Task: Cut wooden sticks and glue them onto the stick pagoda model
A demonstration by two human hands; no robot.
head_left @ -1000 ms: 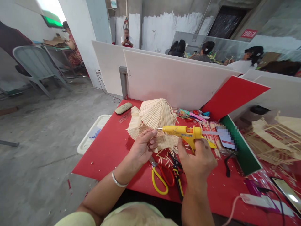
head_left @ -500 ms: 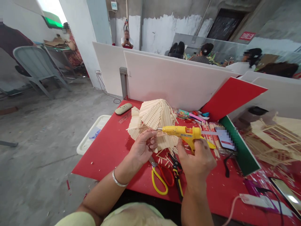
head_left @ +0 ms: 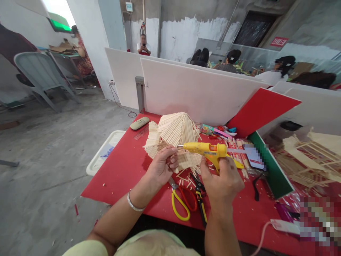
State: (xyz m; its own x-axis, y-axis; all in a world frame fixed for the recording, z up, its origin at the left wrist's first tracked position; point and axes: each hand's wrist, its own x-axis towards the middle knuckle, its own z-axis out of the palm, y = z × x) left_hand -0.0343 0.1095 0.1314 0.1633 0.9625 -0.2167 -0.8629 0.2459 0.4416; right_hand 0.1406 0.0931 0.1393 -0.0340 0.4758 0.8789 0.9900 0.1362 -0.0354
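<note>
A yellow hot glue gun (head_left: 204,148) is gripped in my right hand (head_left: 222,179), its nozzle pointing left. A clear glue stick (head_left: 236,151) sticks out of its back end. My left hand (head_left: 162,164) is closed in a pinch right at the nozzle tip; whatever the fingers hold is too small to make out. Just behind both hands stands a model built of thin wooden sticks (head_left: 177,128), with a pointed, ribbed roof. Scissors (head_left: 181,204) with one yellow and one red handle lie below the hands, beside black-and-yellow pliers (head_left: 200,201).
Short stick offcuts litter the red tabletop (head_left: 119,177). A glasses case (head_left: 140,123) lies at the far left corner. To the right are a phone (head_left: 254,157), bundled sticks and a green board (head_left: 274,167). White panels (head_left: 197,90) close off the back. Other people sit beyond.
</note>
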